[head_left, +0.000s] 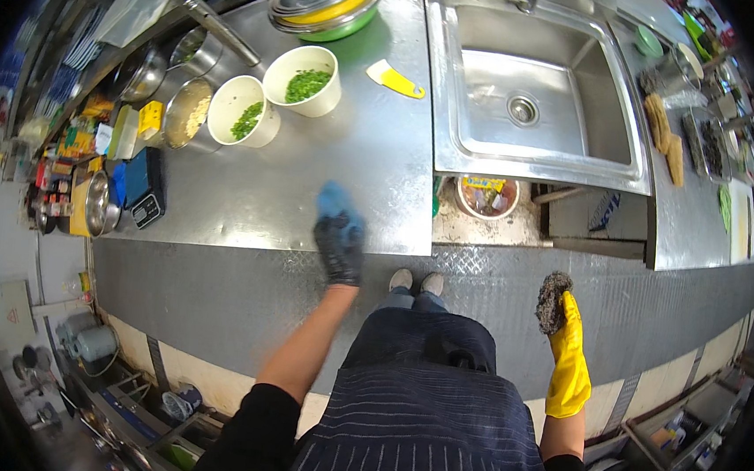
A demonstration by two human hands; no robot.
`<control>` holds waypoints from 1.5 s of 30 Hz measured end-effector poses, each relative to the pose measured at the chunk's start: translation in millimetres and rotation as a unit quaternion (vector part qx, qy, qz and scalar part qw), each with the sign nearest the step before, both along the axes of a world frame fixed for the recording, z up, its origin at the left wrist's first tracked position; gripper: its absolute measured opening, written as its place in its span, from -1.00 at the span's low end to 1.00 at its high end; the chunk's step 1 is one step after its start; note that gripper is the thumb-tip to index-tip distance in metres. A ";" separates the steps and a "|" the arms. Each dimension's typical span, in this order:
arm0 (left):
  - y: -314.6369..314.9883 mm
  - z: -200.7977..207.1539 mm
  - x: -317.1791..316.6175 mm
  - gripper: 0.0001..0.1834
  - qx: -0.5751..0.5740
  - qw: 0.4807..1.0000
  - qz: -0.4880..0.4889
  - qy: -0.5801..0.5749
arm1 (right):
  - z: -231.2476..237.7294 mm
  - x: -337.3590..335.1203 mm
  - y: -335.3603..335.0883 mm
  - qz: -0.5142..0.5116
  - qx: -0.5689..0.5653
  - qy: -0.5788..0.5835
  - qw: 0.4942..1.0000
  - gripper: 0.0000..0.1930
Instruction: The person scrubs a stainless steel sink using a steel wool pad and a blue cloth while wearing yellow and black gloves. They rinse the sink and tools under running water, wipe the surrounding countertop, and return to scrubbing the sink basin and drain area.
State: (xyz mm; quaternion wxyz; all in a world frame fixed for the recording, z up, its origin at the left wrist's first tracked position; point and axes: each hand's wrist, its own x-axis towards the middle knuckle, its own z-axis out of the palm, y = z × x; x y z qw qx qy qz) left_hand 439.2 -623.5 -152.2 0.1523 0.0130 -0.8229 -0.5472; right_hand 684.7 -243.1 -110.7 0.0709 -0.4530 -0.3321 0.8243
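Observation:
My left hand (pixel 339 248), in a black glove, is on a blue cloth (pixel 333 199) at the front edge of the steel counter (pixel 256 199). Motion blurs the cloth slightly, and the hand covers part of it. Off to the right, above the floor, my right hand (pixel 569 357) wears a long yellow rubber glove. Its fingers are closed on a grey steel wool scourer (pixel 553 302). Farther back on the counter lies a scraper (pixel 395 79) with a yellow handle. Two white tubs (pixel 250 133) of chopped greens stand to its left.
A steel sink (pixel 571 131) is set in at the right, with a bucket (pixel 485 214) of waste beneath. Stacked bowls (pixel 326 6) sit at the back. Metal bowls (pixel 182 118) and a digital scale (pixel 146 189) line the left side. A cutting board (pixel 738 220) is at far right.

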 end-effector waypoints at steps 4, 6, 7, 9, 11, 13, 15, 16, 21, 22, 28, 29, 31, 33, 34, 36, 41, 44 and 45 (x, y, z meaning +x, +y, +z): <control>95.7 9.2 15.2 -0.65 -0.138 0.990 -0.002 0.025 | 0.2 28.1 -7.9 -0.076 -0.007 -0.025 0.997 -0.62; 125.4 27.6 16.7 -0.67 -0.167 0.986 -0.002 0.029 | 5.1 43.9 -15.3 -0.092 0.000 -0.038 0.995 -0.62; 137.3 30.2 16.1 -0.68 -0.152 0.988 -0.007 0.004 | 4.2 51.3 -17.0 -0.100 0.001 -0.037 0.994 -0.62; 168.2 29.7 5.1 -0.64 -0.092 0.994 -0.051 -0.011 | 1.6 67.0 -21.5 -0.116 0.002 -0.035 0.993 -0.61; 199.6 17.1 -19.7 -0.54 -0.068 0.994 -0.082 0.000 | 11.8 65.0 -34.6 -0.117 0.002 -0.030 0.993 -0.63; 240.6 -12.7 -71.4 -0.57 -0.081 0.990 0.061 0.100 | 18.7 50.2 -45.6 -0.110 0.008 -0.024 0.994 -0.64; 270.4 21.1 -106.6 -0.71 0.018 0.990 -0.002 0.141 | 26.5 59.8 -54.8 -0.149 0.026 -0.034 0.988 -0.64; 275.3 30.4 -122.1 -0.55 -0.005 0.993 -0.025 0.117 | 28.6 65.4 -58.6 -0.165 0.024 -0.042 0.985 -0.65; 271.6 60.2 -196.6 -0.39 0.437 0.807 -0.370 -0.143 | 26.6 68.4 -63.9 -0.237 0.004 -0.024 0.971 -0.65; 264.3 56.5 -214.7 -0.35 0.522 0.717 -0.425 -0.180 | 29.6 56.0 -63.5 -0.245 0.002 -0.015 0.969 -0.65; 222.0 59.2 -205.5 -0.48 0.573 0.596 -0.499 -0.260 | 37.5 -2.3 -35.0 -0.270 -0.001 0.072 0.960 -0.65; 214.4 63.0 -200.8 -0.46 0.570 0.604 -0.500 -0.246 | 38.0 -13.4 -28.2 -0.268 -0.002 0.078 0.960 -0.64; 194.7 67.9 -191.3 -0.42 0.565 0.622 -0.496 -0.218 | 38.4 -40.4 -15.6 -0.257 -0.006 0.084 0.963 -0.64; 170.8 75.0 -181.5 -0.49 0.662 0.578 -0.372 -0.299 | 45.7 -72.1 -7.5 -0.241 -0.028 0.099 0.965 -0.63; 159.6 68.3 -180.6 -0.50 0.665 0.563 -0.406 -0.276 | 44.3 -83.5 0.1 -0.209 -0.024 0.120 0.970 -0.62; 134.8 53.9 -180.3 -0.53 0.662 0.540 -0.465 -0.231 | 44.7 -110.8 5.1 -0.163 -0.016 0.139 0.977 -0.61; 138.7 82.5 -148.6 -0.50 0.335 0.871 -0.349 -0.082 | 35.8 -150.7 39.2 -0.127 -0.049 0.134 0.982 -0.60; 111.6 52.7 -132.3 -0.44 0.681 0.557 -0.357 -0.315 | 23.5 -183.5 71.5 -0.072 -0.093 0.166 0.979 -0.60; 111.1 42.3 -123.6 -0.45 0.550 0.715 -0.312 -0.297 | 25.4 -195.6 77.5 -0.055 -0.099 0.189 0.975 -0.60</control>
